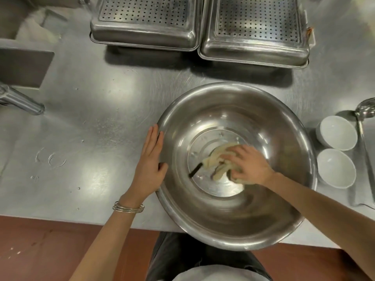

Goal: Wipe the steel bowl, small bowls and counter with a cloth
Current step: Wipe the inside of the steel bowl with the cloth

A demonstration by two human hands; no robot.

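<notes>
Steel bowl [223, 110] front and centre: big, round and shiny, with a flat circular base and soft reflections smeared up its walls. It sits on the steel surface [97, 118], and its near rim pokes out past the surface's front edge.

Inside it is a bunched, pale yellowish cloth [217, 159], down on the flat base. The right hand [247, 165] is on top of it, fingers curled round the wad and gripping it. A short dark strip [195, 171] juts out from the cloth's left side; what it is, I cannot tell.

The left hand [150, 163] is on the outside, fingers straight and laid flat against the bowl's left rim, thumb touching the edge. It holds nothing. Thin metal bangles [128, 207] ring that wrist.

Off to the right, just beside the big bowl, two small bowls [336, 132] stand upright one behind the other, white insides showing. A ladle [363, 118] lies along their right side.

At the far edge, two perforated steel trays [146, 21] sit side by side, holed faces up.
</notes>
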